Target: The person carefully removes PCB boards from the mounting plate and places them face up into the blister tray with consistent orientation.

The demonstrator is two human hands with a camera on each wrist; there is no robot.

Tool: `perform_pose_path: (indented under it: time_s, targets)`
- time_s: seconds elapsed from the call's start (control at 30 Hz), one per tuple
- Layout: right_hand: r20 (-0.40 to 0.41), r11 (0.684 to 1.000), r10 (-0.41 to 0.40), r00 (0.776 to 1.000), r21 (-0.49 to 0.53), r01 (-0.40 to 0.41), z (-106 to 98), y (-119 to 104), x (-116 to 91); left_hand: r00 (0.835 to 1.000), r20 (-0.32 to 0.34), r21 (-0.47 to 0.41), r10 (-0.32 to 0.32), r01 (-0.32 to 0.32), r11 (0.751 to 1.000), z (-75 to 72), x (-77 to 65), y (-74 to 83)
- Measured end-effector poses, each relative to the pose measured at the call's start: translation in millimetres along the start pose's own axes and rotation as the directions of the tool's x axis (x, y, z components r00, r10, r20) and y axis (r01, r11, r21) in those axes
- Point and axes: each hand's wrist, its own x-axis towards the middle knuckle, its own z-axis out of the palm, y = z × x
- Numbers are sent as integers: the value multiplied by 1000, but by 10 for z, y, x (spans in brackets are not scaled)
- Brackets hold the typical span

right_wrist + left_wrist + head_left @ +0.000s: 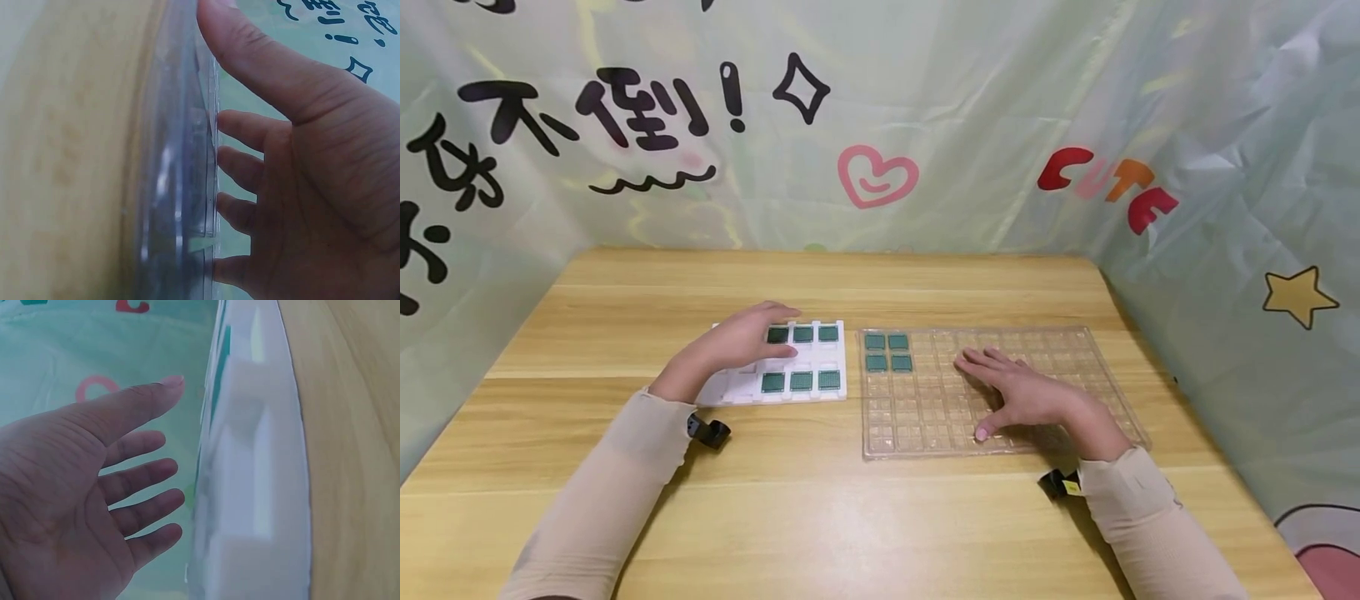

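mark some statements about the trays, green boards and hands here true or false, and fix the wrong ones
1. The white tray lies to the left of the clear tray. True.
2. Every compartment of the clear tray is filled. False: only four green boards show in it, in a two-by-two block at its far left corner.
3. The left hand is over the white tray, with nothing visible in its grasp. True.
4. The right hand is pinching a green board. False: the right hand is spread over the clear tray, with no board in it.
5. Both trays are on the wood-grained table. True.
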Motion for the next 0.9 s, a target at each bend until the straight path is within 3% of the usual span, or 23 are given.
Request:
perform_pose_path:
  time_s: [0.47, 0.9]
  targets:
    - [8, 1000, 9, 1000, 14, -9, -10, -10, 16, 999, -2, 20, -43, 43, 999, -21, -1, -105]
    - [2, 1000, 5, 1000, -7, -5, 5, 6, 21, 997, -29, 31, -72, 73, 997, 45, 39, -174]
